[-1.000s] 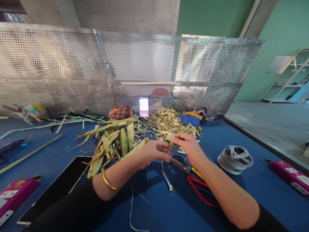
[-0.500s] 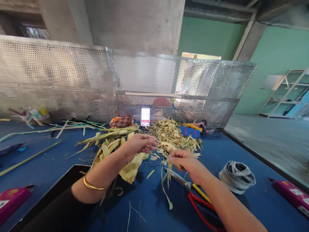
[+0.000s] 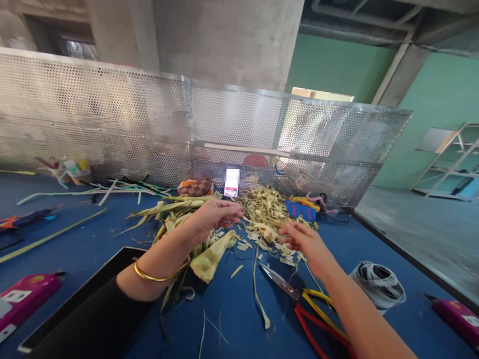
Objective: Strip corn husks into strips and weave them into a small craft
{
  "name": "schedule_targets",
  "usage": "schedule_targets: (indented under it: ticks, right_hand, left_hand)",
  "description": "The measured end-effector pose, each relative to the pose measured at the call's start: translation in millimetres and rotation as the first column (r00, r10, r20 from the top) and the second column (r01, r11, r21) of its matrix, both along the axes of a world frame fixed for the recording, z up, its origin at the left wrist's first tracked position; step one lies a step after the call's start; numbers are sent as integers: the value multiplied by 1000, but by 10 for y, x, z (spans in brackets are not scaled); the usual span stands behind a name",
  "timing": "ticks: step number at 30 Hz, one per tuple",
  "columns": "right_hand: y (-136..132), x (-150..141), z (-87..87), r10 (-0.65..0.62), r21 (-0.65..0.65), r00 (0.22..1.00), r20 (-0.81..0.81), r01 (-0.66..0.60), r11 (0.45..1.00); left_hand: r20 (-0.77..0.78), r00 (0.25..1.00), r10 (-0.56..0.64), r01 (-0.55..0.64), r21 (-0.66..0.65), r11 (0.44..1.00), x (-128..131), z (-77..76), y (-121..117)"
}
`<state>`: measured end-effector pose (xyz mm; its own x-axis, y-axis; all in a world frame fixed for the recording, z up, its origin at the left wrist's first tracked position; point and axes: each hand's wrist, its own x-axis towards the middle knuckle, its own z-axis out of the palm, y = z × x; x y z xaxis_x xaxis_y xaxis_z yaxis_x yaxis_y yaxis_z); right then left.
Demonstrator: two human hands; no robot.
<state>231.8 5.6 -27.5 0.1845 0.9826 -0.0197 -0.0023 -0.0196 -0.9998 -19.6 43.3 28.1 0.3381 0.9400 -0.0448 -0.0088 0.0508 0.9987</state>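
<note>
My left hand hovers with fingers stretched out above the dried corn husks; nothing shows in it. On the other side my right hand has its fingers apart and holds nothing, close to the heap of husk scraps. Below it lie scissors with red and yellow handles, partly covered by my right forearm. A long thin husk strip lies on the blue table between my arms. Another strip hangs or lies just under my right fingers; I cannot tell which.
A coil of white cord sits at the right, with a magenta tool beyond it. Another magenta tool and a black tray edge are at the left. A lit phone stands before the perforated metal screen.
My right hand has let go of the husk shreds, opened and moved right. A strip now lies on the table. My left hand stays nearly in place; the view has shifted slightly.
</note>
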Motion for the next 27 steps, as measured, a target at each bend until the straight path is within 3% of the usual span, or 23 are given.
schedule_targets:
  ticks: [4, 7, 10, 12, 14, 16, 18, 21, 24, 27]
  right_hand:
    - [-111, -83, -53, 320, -28, 880, 351, -332, 943]
    - [-110, -188, -71, 472, -77, 746, 469, -498, 864]
    - [20, -263, -66, 587, -179, 646, 488, -584, 791]
    - [168, -285, -45, 542, -177, 659, 522, -538, 824]
    - [329, -280, -9, 371, -75, 713, 595, -411, 909]
    - [453, -252, 33, 191, 48, 757, 625, -282, 958]
    - [492, -221, 69, 34, 144, 778, 628, -160, 977]
    - [362, -227, 76, -131, 274, 755, 643, -67, 959]
    - [101, -328, 15, -121, 317, 696, 708, -160, 935]
    - [-131, -459, -76, 14, 232, 700, 714, -255, 939]
  left_hand:
    - [-2, 998, 61, -61, 80, 995, -116, 85, 21]
    - [-29, 994, 109, -103, 158, 982, -207, 182, 13]
    - [-71, 988, 135, -115, 232, 966, -278, 255, 18]
    - [-111, 981, 158, -122, 276, 953, -309, 271, 35]
    - [-183, 968, 171, -105, 321, 941, -326, 257, 60]
    - [-295, 943, 155, -35, 376, 926, -323, 212, 86]
    - [-444, 885, 142, 77, 440, 894, -300, 138, 105]
    - [-657, 724, 211, 224, 513, 829, -228, -20, 120]
    - [-765, 582, 275, 240, 485, 841, -144, -225, 137]
    - [-816, 530, 231, 289, 430, 855, -83, -421, 158]
